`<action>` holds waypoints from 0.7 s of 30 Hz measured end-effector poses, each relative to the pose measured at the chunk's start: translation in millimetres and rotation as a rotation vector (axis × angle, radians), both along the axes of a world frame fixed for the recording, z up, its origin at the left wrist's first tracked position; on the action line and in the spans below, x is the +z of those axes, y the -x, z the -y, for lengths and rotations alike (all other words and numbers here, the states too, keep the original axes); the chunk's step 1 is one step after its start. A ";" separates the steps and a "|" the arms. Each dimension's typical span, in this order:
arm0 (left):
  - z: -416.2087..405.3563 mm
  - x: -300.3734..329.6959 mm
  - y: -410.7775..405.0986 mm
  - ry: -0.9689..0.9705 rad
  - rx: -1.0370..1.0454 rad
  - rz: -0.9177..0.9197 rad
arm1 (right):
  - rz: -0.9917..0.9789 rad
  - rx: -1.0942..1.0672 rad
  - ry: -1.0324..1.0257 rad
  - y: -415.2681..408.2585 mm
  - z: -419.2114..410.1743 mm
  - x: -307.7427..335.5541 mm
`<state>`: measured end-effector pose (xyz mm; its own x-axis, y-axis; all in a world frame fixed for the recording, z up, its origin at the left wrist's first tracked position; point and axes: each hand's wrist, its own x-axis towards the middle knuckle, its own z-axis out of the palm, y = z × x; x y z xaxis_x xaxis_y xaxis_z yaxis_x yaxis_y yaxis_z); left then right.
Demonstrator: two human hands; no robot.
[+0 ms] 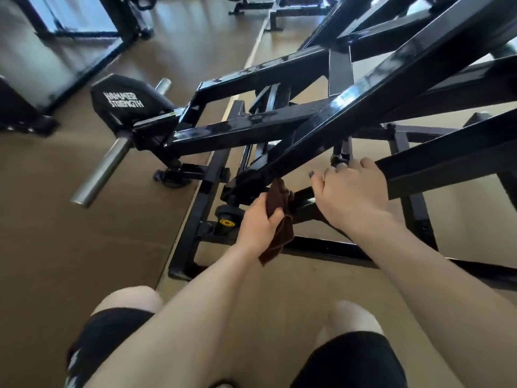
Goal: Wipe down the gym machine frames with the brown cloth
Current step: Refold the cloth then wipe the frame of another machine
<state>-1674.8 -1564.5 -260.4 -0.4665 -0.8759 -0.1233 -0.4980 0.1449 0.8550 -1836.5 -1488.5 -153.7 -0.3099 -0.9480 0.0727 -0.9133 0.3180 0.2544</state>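
Note:
A black gym machine frame (279, 123) of crossing steel bars fills the middle and right of the head view. My left hand (258, 224) grips the brown cloth (279, 219), whose upper end touches the underside of a slanting bar while its lower end hangs free. My right hand (351, 196) reaches under the same bars, its fingers curled around a small black joint or rod end near a lower bar. Part of those fingers is hidden by the frame.
A black pad marked Hammer Strength (126, 103) and a steel weight peg (102, 172) stick out at the left. A yellow-centred roller (227, 219) sits on the base rail. Brown floor lies at the left. Other black machines (84, 32) stand behind. My knees are at the bottom.

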 end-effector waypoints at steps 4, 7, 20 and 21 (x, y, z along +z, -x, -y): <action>-6.2 9.7 19.5 0.043 -0.046 -0.090 | -0.023 0.058 -0.065 -12.0 12.9 -10.8; 2.5 -0.8 17.9 0.094 -0.080 -0.051 | -0.017 0.098 -0.101 -32.1 30.3 -29.1; 46.6 -34.6 -35.9 0.437 -0.159 0.342 | -0.118 0.254 -0.256 -56.0 59.3 -69.5; 51.5 -35.9 -35.5 0.497 -0.170 0.384 | -0.116 0.256 -0.260 -56.5 59.8 -70.2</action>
<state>-1639.4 -1616.1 -296.4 -0.6069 -0.7894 0.0920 -0.6901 0.5808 0.4318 -1780.0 -1548.3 -223.9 -0.0642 -0.9850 -0.1599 -0.9154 -0.0056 0.4026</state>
